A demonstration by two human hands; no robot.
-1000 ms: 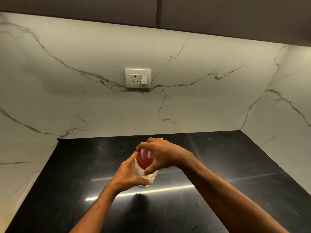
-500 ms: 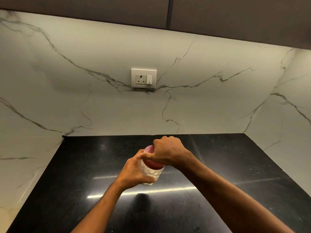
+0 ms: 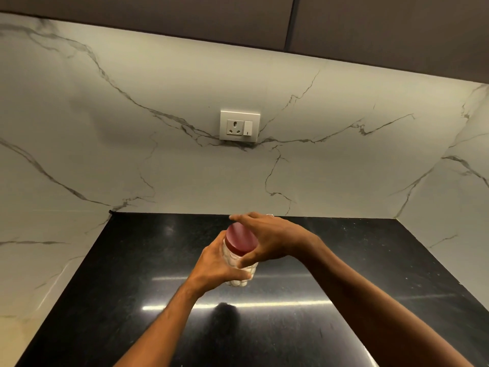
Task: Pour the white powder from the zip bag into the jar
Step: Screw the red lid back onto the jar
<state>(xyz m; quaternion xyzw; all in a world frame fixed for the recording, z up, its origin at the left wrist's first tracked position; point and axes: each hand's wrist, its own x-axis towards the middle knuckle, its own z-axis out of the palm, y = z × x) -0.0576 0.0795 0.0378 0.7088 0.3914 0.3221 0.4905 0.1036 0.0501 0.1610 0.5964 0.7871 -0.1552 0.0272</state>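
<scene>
Both hands meet at the middle of the view, around a jar [image 3: 239, 268] held just above the black surface [image 3: 317, 300]. Left hand [image 3: 217, 263] grips the jar's clear, bumpy-patterned body from the 9 o'clock side, fingers curled around its lower part and the thumb up along the wall. Right hand [image 3: 267, 239] comes in from 3 o'clock and arches over the red lid [image 3: 240, 241] — its thumb presses the lid's near edge at about 5 o'clock while the fingers reach across the far rim at 12 o'clock, so it grasps the lid

The jar leans slightly, its top tipped toward 11 o'clock, and its body looks whitish through the wall; whether its base touches the surface I cannot tell. Both forearms run down toward 6 o'clock, the right one from the lower right corner

A bright streak of light reflects on the glossy surface below the jar, with a dark round shadow at 6 o'clock. Behind, at 12 o'clock, a white socket with switch [image 3: 240, 126] sits on the veined marble wall [image 3: 132, 168] — dark cabinets [image 3: 370, 27] hang above it
</scene>
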